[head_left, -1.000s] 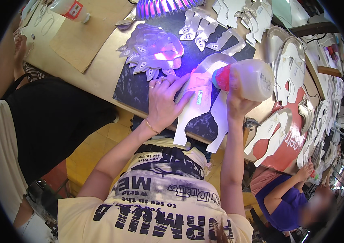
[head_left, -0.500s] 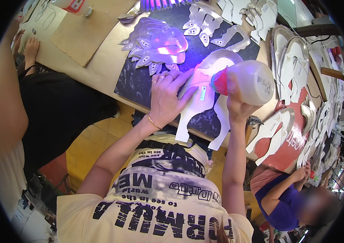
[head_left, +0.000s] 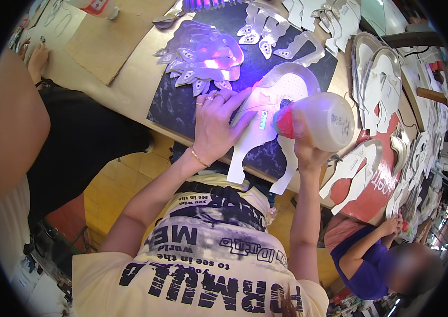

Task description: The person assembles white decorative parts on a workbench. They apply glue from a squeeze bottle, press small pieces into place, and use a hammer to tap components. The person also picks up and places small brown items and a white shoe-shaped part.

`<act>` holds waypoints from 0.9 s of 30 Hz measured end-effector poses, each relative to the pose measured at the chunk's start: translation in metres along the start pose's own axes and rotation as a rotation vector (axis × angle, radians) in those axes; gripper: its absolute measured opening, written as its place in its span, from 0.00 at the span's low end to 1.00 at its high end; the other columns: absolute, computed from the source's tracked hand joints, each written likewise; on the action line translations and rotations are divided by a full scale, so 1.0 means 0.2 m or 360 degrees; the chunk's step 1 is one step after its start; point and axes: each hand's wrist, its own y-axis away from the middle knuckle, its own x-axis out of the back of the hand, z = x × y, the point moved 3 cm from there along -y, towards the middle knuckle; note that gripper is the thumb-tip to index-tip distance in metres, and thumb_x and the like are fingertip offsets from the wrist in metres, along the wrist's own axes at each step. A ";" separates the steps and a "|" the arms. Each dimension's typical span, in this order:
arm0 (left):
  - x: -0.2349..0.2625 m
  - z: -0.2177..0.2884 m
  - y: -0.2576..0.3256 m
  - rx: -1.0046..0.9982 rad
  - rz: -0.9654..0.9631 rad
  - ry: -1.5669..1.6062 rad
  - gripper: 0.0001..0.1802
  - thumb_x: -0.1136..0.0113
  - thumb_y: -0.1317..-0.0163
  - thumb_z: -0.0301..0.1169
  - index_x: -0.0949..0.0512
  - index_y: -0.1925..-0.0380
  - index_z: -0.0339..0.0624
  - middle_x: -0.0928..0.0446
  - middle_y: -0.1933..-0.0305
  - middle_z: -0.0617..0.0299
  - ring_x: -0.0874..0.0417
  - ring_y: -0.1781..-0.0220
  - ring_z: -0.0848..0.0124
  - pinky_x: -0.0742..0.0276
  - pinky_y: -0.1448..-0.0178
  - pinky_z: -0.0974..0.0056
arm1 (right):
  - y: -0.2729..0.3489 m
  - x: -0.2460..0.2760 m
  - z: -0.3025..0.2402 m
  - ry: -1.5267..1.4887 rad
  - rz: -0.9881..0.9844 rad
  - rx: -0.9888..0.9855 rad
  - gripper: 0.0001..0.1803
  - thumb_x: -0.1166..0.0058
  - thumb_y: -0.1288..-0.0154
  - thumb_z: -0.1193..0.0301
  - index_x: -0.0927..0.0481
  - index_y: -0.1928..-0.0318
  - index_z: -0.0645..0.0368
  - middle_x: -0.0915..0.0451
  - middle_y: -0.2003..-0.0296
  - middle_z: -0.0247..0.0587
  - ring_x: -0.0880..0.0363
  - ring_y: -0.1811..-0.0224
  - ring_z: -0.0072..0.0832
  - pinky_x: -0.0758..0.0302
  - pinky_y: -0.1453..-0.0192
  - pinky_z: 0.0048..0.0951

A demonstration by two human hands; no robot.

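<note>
We see a tan worktop [head_left: 131,84] stretching across the top of the frame, with a dark, marble-patterned board [head_left: 173,108] at the upper centre. A red board [head_left: 366,208] lies at the right, carrying more white cut pieces [head_left: 346,168]. On the dark board, left of top centre, we find a heap of grey pieces [head_left: 203,47] under violet light. The white shoe upper [head_left: 253,142] lies just right of centre, its two tails reaching past the board's near edge. A translucent squeeze bottle [head_left: 329,122] is tilted above its right side; we cannot tell whether the tip touches. Our right hand [head_left: 309,149] is wrapped around the bottle near its red collar [head_left: 285,121]. Our left hand [head_left: 216,124], thumb and forefinger spread, rests on the upper's left side. Near its thumb sits a small pale label [head_left: 263,120]; a thin bracelet [head_left: 197,157] circles the left wrist.
</note>
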 end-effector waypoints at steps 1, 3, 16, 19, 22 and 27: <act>0.00 0.00 0.00 -0.0005 0.0003 -0.0002 0.25 0.28 0.45 0.40 0.17 0.47 0.46 0.19 0.59 0.59 0.20 0.55 0.62 0.36 0.48 0.58 | 0.01 0.00 0.00 0.0043 -0.0010 0.0027 0.22 0.29 0.48 0.54 0.15 0.56 0.53 0.15 0.59 0.37 0.15 0.58 0.37 0.23 0.51 0.36; 0.00 0.00 0.00 -0.0016 0.0018 -0.0010 0.25 0.28 0.45 0.40 0.17 0.47 0.46 0.19 0.58 0.59 0.20 0.55 0.62 0.36 0.49 0.58 | 0.03 0.00 0.00 0.0076 -0.0005 0.0055 0.25 0.29 0.48 0.54 0.16 0.54 0.55 0.15 0.59 0.37 0.15 0.58 0.36 0.22 0.51 0.37; -0.01 0.00 0.00 -0.0062 0.0006 -0.0024 0.24 0.31 0.42 0.40 0.19 0.45 0.47 0.20 0.60 0.60 0.20 0.56 0.61 0.36 0.46 0.56 | 0.11 0.04 -0.09 -0.0148 -0.0103 -0.0147 0.25 0.25 0.49 0.59 0.18 0.54 0.60 0.15 0.61 0.39 0.15 0.59 0.32 0.21 0.49 0.33; 0.00 0.00 0.00 -0.0047 0.0003 -0.0023 0.24 0.31 0.43 0.39 0.18 0.46 0.47 0.20 0.60 0.61 0.20 0.56 0.62 0.36 0.47 0.57 | 0.16 0.04 -0.10 -0.0158 -0.0125 -0.0188 0.24 0.26 0.47 0.60 0.18 0.55 0.61 0.15 0.61 0.38 0.15 0.59 0.32 0.21 0.49 0.34; -0.01 -0.01 0.00 -0.0049 0.0031 -0.0035 0.25 0.28 0.45 0.38 0.17 0.46 0.48 0.20 0.61 0.62 0.20 0.56 0.65 0.37 0.49 0.59 | 0.23 0.04 -0.08 -0.0297 -0.0036 -0.0262 0.24 0.29 0.43 0.62 0.20 0.51 0.62 0.17 0.57 0.39 0.16 0.57 0.31 0.20 0.49 0.35; -0.01 -0.02 0.01 -0.0069 0.0056 0.0001 0.25 0.29 0.45 0.39 0.17 0.47 0.48 0.20 0.63 0.62 0.21 0.57 0.65 0.37 0.48 0.59 | 0.27 0.11 0.12 -0.1200 0.0701 -0.1055 0.24 0.37 0.38 0.68 0.27 0.43 0.62 0.22 0.53 0.41 0.18 0.56 0.30 0.19 0.50 0.35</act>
